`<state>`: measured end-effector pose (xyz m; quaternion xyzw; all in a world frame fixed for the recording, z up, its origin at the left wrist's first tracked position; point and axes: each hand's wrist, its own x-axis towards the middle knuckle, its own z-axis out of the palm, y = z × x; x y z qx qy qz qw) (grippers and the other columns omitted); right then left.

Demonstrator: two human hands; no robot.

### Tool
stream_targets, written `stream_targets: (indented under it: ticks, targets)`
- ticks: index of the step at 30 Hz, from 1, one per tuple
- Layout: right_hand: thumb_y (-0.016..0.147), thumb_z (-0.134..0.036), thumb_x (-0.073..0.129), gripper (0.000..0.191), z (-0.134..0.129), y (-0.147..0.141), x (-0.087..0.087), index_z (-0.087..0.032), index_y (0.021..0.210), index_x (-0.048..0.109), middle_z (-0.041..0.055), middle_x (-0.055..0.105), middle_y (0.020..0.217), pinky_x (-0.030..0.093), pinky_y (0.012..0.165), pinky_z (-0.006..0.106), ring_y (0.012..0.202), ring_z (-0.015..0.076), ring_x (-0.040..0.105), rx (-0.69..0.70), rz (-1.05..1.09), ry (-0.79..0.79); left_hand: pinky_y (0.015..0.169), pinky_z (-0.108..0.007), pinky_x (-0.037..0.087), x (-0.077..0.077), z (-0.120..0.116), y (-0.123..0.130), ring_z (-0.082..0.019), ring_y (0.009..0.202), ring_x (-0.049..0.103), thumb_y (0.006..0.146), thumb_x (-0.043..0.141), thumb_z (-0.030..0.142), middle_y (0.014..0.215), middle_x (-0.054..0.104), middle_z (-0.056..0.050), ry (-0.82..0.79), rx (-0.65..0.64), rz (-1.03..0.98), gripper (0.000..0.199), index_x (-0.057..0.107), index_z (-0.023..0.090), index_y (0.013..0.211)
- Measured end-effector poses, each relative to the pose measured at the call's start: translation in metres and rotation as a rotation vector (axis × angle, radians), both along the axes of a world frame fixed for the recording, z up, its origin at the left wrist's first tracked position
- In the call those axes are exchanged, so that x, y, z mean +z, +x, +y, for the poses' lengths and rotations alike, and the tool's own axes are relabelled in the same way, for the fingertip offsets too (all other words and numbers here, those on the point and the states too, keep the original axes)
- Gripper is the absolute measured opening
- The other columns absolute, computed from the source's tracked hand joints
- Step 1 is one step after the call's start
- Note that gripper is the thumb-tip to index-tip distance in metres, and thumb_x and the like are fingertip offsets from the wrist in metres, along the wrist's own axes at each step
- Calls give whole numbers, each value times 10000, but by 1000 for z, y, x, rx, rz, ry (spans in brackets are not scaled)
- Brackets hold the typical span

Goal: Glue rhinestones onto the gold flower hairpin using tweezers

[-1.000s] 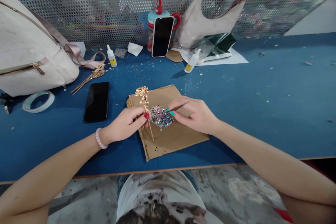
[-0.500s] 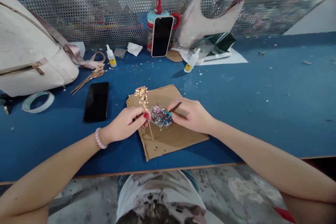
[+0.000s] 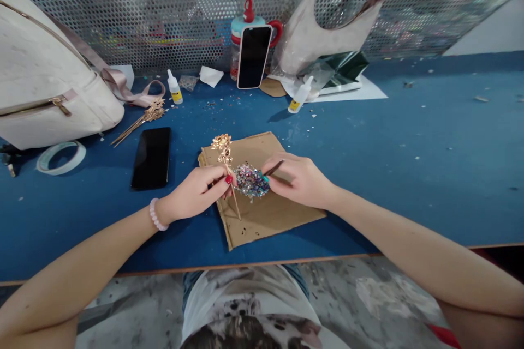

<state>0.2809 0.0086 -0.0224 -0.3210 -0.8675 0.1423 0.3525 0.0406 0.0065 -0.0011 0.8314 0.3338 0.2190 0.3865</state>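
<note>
A gold flower hairpin is pinched between the thumb and fingers of my left hand, its flower end up and its stick pointing down. My right hand grips a thin dark tool, probably tweezers, whose tip is hidden near the pile. Between the two hands a heap of small multicoloured sparkling gems lies on a piece of brown cardboard. A few tiny dark bits rest on the cardboard's lower part.
A black phone, a tape roll and more gold hairpins lie left, beside a white bag. Behind stand two glue bottles, an upright phone, a cup and a pale handbag.
The view has shifted very slightly. Both hands keep nearly the same pose, with the hairpin and the dark tool still held.
</note>
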Motion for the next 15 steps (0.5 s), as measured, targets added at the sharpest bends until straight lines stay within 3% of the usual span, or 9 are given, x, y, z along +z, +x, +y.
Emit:
stream_targets:
  ticks: [15]
  targets:
    - [809, -142, 480, 92, 0, 0, 0, -190, 825, 557, 30, 649, 798, 515, 704, 279, 776, 142, 630, -5, 35, -20, 625, -207, 431, 0, 0, 0, -94, 644, 558, 924, 356, 204, 722, 585, 10, 14, -1, -9, 224, 529, 159, 789]
